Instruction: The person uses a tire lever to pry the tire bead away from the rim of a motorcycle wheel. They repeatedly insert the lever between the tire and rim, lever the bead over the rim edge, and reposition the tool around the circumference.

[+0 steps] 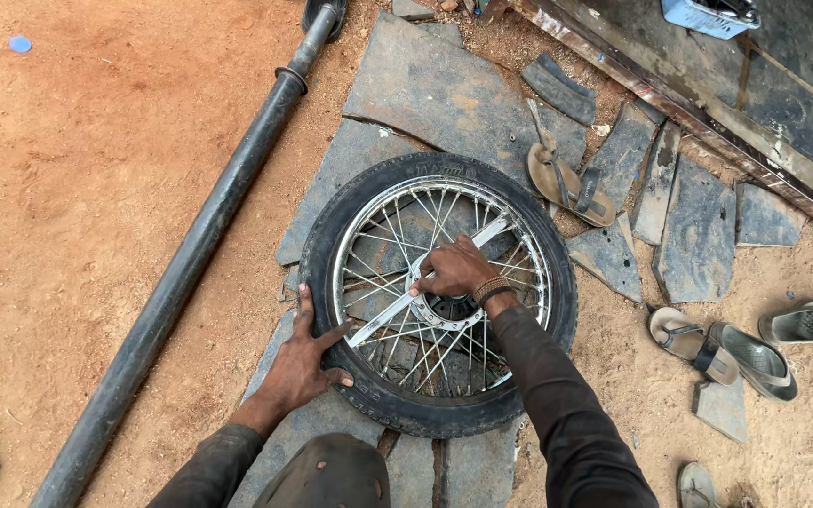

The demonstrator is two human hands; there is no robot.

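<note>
While the spoked wheel [438,293] lies flat on grey stone slabs [444,94], its tyre [331,226] is pressed by the left hand [301,367], fingers spread, and its hub [449,306] is gripped by the right hand [455,268].

A single head-worn camera looks almost straight down from above the person, who seems to be crouching, though little of the body shows. The spoked wheel [438,293] sits near the middle of the frame, close enough that both forearms enter from the bottom edge. The view faces forward past the stone slabs [435,89] to a metal edge [708,122] at the top right. Sandy ground [77,169] fills the left side.
</note>
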